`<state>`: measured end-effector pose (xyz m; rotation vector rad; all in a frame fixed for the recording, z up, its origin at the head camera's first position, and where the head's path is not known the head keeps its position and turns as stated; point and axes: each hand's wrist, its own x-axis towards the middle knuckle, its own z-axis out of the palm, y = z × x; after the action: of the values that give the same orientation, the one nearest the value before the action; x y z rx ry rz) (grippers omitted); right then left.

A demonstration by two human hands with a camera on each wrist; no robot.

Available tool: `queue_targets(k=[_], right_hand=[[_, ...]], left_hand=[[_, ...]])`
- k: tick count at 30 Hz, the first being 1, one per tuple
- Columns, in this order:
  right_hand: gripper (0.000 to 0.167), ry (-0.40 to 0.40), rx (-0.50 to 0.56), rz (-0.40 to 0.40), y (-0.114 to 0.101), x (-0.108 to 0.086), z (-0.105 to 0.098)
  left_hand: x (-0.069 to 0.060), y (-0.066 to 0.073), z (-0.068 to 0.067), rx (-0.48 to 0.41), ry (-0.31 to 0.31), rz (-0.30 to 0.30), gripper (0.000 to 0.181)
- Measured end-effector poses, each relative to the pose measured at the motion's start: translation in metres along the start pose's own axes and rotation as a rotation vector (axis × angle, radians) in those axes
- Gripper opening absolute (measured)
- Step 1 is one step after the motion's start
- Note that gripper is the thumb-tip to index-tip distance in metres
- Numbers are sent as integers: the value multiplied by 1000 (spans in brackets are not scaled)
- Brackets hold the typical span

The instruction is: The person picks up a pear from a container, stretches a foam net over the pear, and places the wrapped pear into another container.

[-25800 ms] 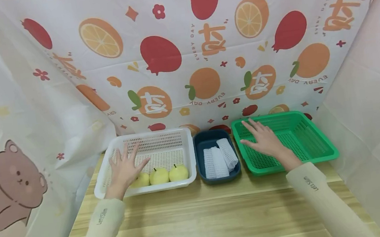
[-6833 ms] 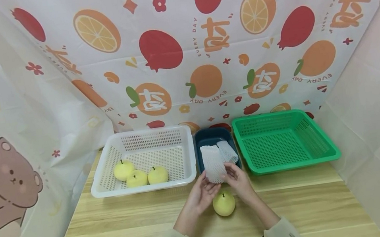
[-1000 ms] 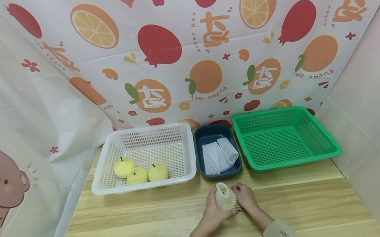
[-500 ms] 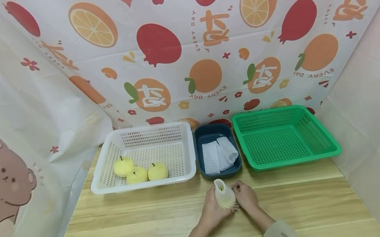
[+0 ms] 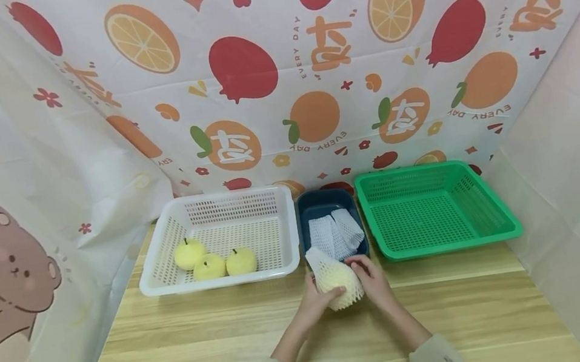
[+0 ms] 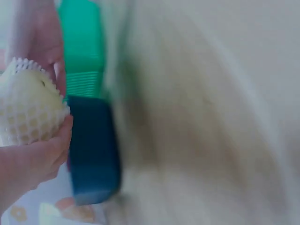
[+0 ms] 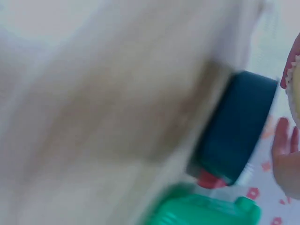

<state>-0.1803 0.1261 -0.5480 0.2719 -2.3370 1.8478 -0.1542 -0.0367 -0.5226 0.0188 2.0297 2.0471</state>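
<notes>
A yellow pear (image 5: 338, 283) in a white foam net (image 5: 318, 257) is held above the table, its loose net end pointing up and left. My left hand (image 5: 313, 300) grips it from the left, thumb across the near side. In the left wrist view the pear's dark end (image 6: 43, 84) shows through the net's opening. My right hand (image 5: 374, 285) is at the pear's right side, fingers loosely bent; in the right wrist view they are beside the net, and contact is hard to tell. Behind, a dark blue tub (image 5: 304, 228) holds several flat foam nets (image 5: 324, 234).
A white basket (image 5: 290, 266) on the left holds three bare yellow pears (image 5: 241, 261). To the right of the tub stands a green basket (image 5: 438, 216). All stand on the wooden table (image 5: 208, 351) before a printed cloth wall (image 5: 261, 130).
The netted pear has been lifted toward the tub and tipped, its net end swinging to the left. My right hand has moved up and its fingers have loosened from the net's edge.
</notes>
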Motion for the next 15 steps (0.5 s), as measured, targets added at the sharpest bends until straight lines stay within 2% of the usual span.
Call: queue_targets(k=[2,4,7,9,12,15], right_hand=[[24,-85,91,-116,-15,3,-5],[31,-180,137,-182,-35,3,-9],[48,-291,105,-265,-61,3,-16],[59,-300,46,-284,-76,2,-17],[72,-284,-45,-283,-85,1,-16],[77,-267,-107,-267,-89,-1,-13]], left_hand=[[1,12,-4,-131,-62,-29,72],[2,23,-9,-244,-112,-46,66],[5,35,-16,-368,-169,-40,63],[8,42,-18,-401,-167,-48,64],[11,46,-18,-448,-178,-58,65],[12,48,-16,-467,-174,-64,65]])
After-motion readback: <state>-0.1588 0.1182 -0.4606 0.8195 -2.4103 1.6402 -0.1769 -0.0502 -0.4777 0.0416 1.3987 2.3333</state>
